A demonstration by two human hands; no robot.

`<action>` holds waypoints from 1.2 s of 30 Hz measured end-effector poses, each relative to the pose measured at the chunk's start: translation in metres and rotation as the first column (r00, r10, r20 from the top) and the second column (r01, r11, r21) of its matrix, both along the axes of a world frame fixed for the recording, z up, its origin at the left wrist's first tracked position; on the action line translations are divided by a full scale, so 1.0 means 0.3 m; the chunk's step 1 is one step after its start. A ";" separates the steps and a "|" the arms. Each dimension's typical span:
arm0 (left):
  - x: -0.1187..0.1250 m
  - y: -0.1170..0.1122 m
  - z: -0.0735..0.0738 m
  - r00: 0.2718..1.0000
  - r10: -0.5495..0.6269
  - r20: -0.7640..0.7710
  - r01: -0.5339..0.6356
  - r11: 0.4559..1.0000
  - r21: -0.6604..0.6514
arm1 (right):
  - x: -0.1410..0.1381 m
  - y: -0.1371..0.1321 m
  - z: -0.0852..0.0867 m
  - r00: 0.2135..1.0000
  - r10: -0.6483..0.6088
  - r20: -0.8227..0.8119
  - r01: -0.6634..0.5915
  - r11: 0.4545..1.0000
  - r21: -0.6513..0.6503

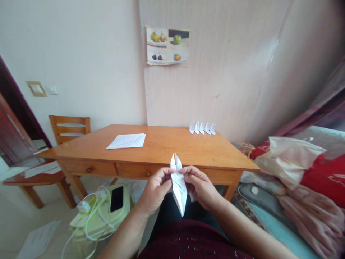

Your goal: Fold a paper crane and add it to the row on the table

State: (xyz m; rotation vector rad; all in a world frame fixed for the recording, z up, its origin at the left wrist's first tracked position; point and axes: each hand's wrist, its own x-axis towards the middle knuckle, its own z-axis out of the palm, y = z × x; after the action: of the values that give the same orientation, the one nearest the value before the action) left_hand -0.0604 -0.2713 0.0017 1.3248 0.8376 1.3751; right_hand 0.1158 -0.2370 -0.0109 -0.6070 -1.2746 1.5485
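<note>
Paper form (179,192), white, dark-printed and folded narrow, pinched between bare left hand (156,189) and bare right hand (201,185)

Nearest, at the bottom edge of the frame, is a dark maroon garment with small pale marks (188,239), with dark trousers (167,210) just above it. At lower centre, the left hand's thumb and fingers grasp the left edge of the paper form, and the right hand's thumb and fingers grasp its right edge. Two slim tips point up, side by side with a slit between them; one long tip points down, over the lap.

Lower left, a pale green plastic container (122,214) carries a black phone (116,199) and a looping white cable (86,230). A white printed sheet (39,239) lies on the floor in the lower left corner. Lower right, a rumpled dusty-pink blanket (312,216) lies near a red bag with white print (326,180) and a whitish plastic bag (288,158).

Across the middle stretches the orange-brown wooden worktop (167,140), with drawers in its front. A flat stack of white printed sheets (126,141) lies on its left part; five small upright pieces of folded white paper (202,128) stand in a row at its far right. A slatted wooden chair (69,120) stands left of it.

Farthest, at upper centre, a four-panel fruit picture (168,46) hangs on the pale wall (215,72).
</note>
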 end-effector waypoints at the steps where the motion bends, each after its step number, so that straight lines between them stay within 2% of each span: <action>1: 0.002 0.000 0.000 1.000 0.010 0.003 -0.010 1.000 0.012 | -0.002 0.000 0.000 1.000 -0.008 0.003 0.008 1.000 0.014; 6: 0.024 -0.002 0.005 0.993 0.085 0.081 -0.090 0.994 0.057 | -0.012 0.003 -0.003 0.997 -0.055 0.045 0.051 0.995 0.084; 10: 0.035 -0.003 0.007 0.983 0.171 0.072 -0.174 0.984 0.029 | -0.019 0.005 -0.004 0.992 -0.061 0.113 0.047 0.992 0.120; 14: 0.035 0.010 0.000 0.975 0.220 0.011 -0.221 0.974 0.051 | -0.019 0.002 0.009 0.977 -0.129 0.168 0.100 0.980 0.170; 17: 0.031 0.019 -0.011 0.962 0.264 -0.075 -0.256 0.961 0.101 | -0.016 0.000 0.011 0.976 -0.120 0.182 0.088 0.981 0.173; 20: 0.031 0.017 -0.018 0.927 0.328 -0.182 -0.294 0.937 0.190 | -0.020 0.002 -0.002 0.972 -0.116 0.202 0.077 0.979 0.190; 24: 0.039 0.007 -0.020 0.876 0.396 -0.275 -0.319 0.904 0.284 | -0.028 0.010 -0.025 0.947 -0.199 0.253 0.141 0.963 0.229; 26: 0.043 0.006 -0.021 0.871 0.398 -0.288 -0.318 0.903 0.287 | -0.028 0.012 -0.029 0.946 -0.208 0.250 0.158 0.965 0.209; 29: 0.043 0.011 -0.026 0.885 0.374 -0.276 -0.307 0.916 0.256 | -0.025 0.011 -0.027 0.965 -0.155 0.213 0.122 0.979 0.161; 32: 0.038 0.019 -0.035 0.924 0.307 -0.229 -0.266 0.944 0.193 | -0.021 0.008 -0.022 0.977 -0.119 0.176 0.097 0.987 0.131; 36: 0.034 0.019 -0.040 0.967 0.209 -0.143 -0.195 0.976 0.100 | -0.020 0.005 -0.012 0.980 -0.135 0.148 0.118 0.986 0.119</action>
State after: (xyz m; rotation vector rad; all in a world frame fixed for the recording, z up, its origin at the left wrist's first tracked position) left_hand -0.0503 -0.2656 -0.0103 1.4566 1.0517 1.4949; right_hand 0.1099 -0.2355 -0.0144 -0.7353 -1.4002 1.3383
